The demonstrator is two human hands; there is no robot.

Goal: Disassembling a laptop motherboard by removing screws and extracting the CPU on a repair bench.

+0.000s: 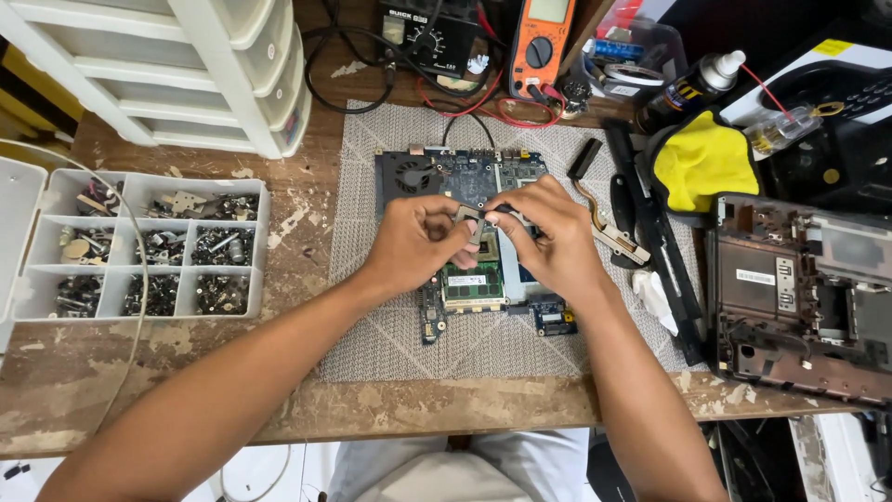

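Spanning the worn wooden tabletop (139,390), a grey woven mat (390,335) carries a blue laptop motherboard (465,177). To its right lies a stripped laptop base chassis (799,297); to its left, a white compartment tray (139,246) of screws. Both hands meet above the board's centre. The left hand (413,237) and right hand (548,232) each close a fingertip grip on 1 small metal bracket (469,218), long axis running left-right between them, equally near both.

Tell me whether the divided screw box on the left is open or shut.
Open. The screw box shows its compartments uncovered, with screws and small parts visible in every cell, and its lid is swung out to the left side.
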